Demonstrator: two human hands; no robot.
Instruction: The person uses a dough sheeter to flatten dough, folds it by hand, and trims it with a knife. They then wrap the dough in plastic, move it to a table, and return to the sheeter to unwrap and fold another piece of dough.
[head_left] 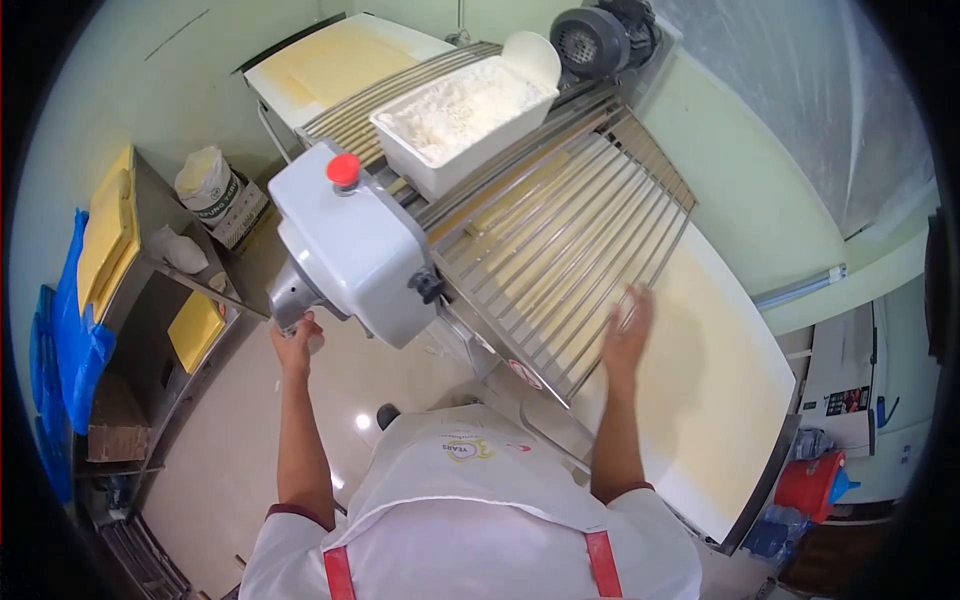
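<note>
My left hand (297, 345) is closed around the lower end of a metal adjusting handle (292, 294) on a dough sheeter's grey-white housing (345, 245). A red button (343, 170) tops the housing, and a black knob (428, 286) sticks out of its side. My right hand (627, 325) hovers over the pale conveyor belt (720, 350), next to the edge of the metal bar guard (570, 240). Its fingers are stretched out with nothing in them. Across the rollers stands a white tub of flour (460, 115) with a white scoop (533, 60) at its far end.
A second belt (345, 55) extends behind the machine, beside a dark motor (590, 42). At left are a metal shelf (205, 275) with yellow sheets (108, 235), blue plastic (80, 315) and a white sack (207, 185). A red container (808, 485) sits at lower right.
</note>
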